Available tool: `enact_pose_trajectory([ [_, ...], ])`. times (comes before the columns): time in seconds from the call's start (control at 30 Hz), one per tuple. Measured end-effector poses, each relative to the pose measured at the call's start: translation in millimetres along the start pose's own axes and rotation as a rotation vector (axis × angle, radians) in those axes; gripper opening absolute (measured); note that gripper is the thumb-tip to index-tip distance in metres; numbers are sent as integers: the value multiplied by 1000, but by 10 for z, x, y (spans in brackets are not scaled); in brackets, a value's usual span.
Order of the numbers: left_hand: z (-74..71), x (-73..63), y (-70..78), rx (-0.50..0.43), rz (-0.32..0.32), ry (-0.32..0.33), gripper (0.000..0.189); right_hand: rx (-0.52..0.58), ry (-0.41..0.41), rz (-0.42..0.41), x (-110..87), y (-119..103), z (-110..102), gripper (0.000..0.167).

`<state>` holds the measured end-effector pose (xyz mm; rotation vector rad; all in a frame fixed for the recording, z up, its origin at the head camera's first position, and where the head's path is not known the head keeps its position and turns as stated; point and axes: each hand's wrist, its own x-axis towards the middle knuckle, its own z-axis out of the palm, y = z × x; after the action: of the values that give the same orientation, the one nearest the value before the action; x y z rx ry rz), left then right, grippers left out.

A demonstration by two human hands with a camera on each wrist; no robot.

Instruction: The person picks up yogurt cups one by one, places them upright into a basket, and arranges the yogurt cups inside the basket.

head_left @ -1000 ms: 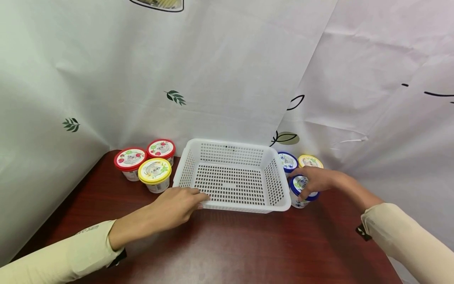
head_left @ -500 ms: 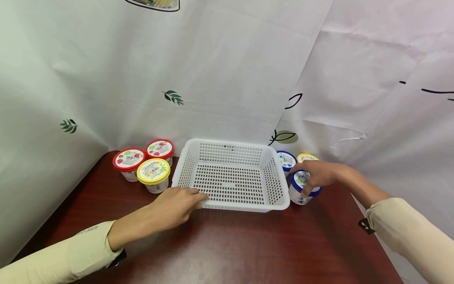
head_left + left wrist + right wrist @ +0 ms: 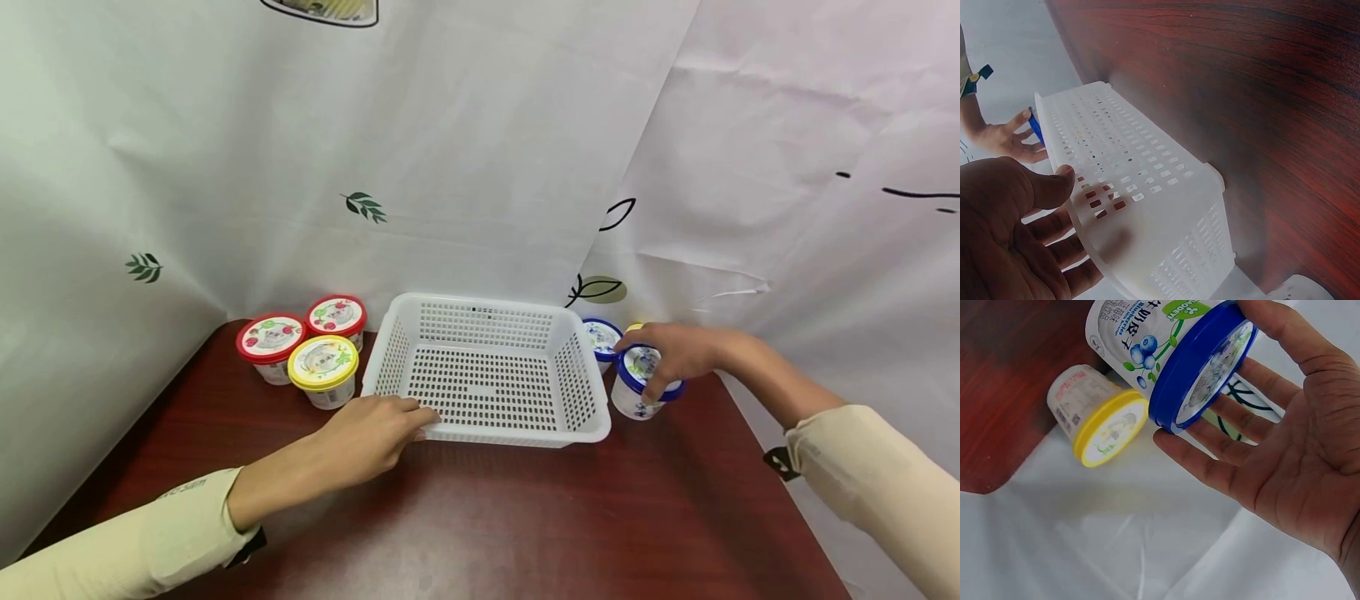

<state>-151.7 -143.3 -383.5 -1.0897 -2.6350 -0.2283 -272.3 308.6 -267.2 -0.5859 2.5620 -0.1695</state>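
My left hand (image 3: 372, 433) grips the near rim of a white plastic basket (image 3: 517, 435) at its left part. In the left wrist view the thumb lies over the basket's outer wall (image 3: 1154, 234), with the fingers behind the rim. To the basket's right, my right hand (image 3: 678, 354) holds a blue-lidded blueberry tub (image 3: 633, 402) by its lid. The right wrist view shows thumb and fingertips on opposite sides of the blue lid (image 3: 1194, 362), palm off the top. Behind that hand, a yellow-lidded tub (image 3: 1094, 412) is mostly hidden in the head view.
Another blue-lidded tub (image 3: 602, 337) stands against the basket's right side. On the left are two red-lidded tubs (image 3: 272, 337) and a yellow-lidded one (image 3: 324, 367). A pale curtain (image 3: 480, 167) rises behind the dark red wooden table (image 3: 487, 517).
My right hand and the blue-lidded tub have moved up and slightly right in the head view, covering more of the yellow lid. The left hand keeps its grip on the basket.
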Motion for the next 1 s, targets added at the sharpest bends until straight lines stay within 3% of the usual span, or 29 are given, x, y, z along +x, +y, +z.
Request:
enact_pose_trajectory([
  [0.33,18,-9,-2,6,0,14,21,-40,-4,18,-88,-127,-155,94],
  [1.0,26,-20,6,15,9,25,19,-83,53,-55,-227,-427,-293,93],
])
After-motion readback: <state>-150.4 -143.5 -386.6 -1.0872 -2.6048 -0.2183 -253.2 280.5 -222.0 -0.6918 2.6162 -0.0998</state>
